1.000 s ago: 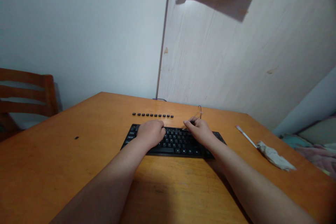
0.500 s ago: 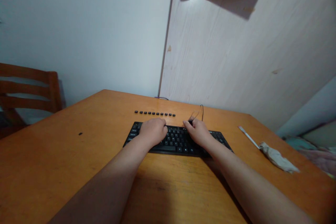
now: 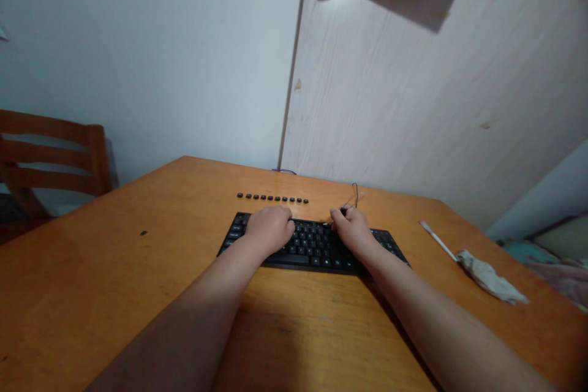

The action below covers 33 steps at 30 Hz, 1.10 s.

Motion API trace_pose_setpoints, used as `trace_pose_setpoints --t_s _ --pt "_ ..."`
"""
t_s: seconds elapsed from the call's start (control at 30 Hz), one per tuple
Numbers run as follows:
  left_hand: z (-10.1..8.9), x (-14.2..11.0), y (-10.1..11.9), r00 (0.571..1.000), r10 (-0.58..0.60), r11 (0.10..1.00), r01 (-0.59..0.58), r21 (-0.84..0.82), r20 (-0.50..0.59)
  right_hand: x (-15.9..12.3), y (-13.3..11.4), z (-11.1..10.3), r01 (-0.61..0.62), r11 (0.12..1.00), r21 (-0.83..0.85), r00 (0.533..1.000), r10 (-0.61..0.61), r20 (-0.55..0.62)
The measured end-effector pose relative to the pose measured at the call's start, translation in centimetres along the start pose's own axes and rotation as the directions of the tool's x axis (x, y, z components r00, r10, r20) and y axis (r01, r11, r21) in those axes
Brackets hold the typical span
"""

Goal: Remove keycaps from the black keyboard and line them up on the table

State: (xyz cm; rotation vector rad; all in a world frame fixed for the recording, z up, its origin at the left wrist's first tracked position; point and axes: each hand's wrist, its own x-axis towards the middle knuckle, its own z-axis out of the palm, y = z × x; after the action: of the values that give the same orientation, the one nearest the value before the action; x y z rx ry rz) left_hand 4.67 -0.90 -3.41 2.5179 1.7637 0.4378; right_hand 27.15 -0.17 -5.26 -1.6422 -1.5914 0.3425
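A black keyboard (image 3: pixel 303 244) lies flat on the wooden table in front of me. My left hand (image 3: pixel 270 228) is closed over its left part, with curled fingers pressing on it; their tips are mostly hidden. Over the right part of the keyboard, my right hand (image 3: pixel 351 228) pinches a small black-handled wire keycap puller (image 3: pixel 343 211). Thin wire shows beyond the fingers, and one end reaches down toward the upper row of keys. Behind the keyboard, several loose black keycaps (image 3: pixel 277 198) form a neat row.
A lone small black piece (image 3: pixel 143 233) lies on the left of the table (image 3: pixel 184 294). At the right are a slim white stick (image 3: pixel 438 240) and a crumpled pale cloth (image 3: pixel 489 277). A dark cord loop (image 3: pixel 355 191) shows behind my right hand. A wooden chair (image 3: pixel 55 153) stands left.
My right hand has shifted slightly to the right and turned, and the puller's wires now point differently. My left hand stays in place on the keyboard.
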Motion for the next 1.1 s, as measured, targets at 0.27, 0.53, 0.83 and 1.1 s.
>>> trace_pose_setpoints --t_s 0.27,0.53,0.83,1.1 --pt "0.25 0.11 -0.07 1.0 -0.005 1.0 0.005 -0.006 0.002 0.07 0.4 -0.04 -0.082 0.986 0.146 0.996 0.085 -0.009" --pt "0.36 0.14 -0.01 1.0 0.0 1.0 -0.001 -0.005 -0.022 -0.3 0.12 -0.03 0.057 0.998 -0.027 0.998 -0.056 0.021" --pt "0.33 0.1 0.07 0.999 -0.005 1.0 0.005 -0.026 -0.032 -0.38 0.04 0.48 0.15 0.972 -0.18 0.988 -0.142 0.057" --pt "0.68 0.17 -0.22 0.999 0.0 0.999 -0.002 -0.053 -0.045 -0.51 0.2 0.46 0.118 0.992 -0.046 0.993 -0.119 -0.018"
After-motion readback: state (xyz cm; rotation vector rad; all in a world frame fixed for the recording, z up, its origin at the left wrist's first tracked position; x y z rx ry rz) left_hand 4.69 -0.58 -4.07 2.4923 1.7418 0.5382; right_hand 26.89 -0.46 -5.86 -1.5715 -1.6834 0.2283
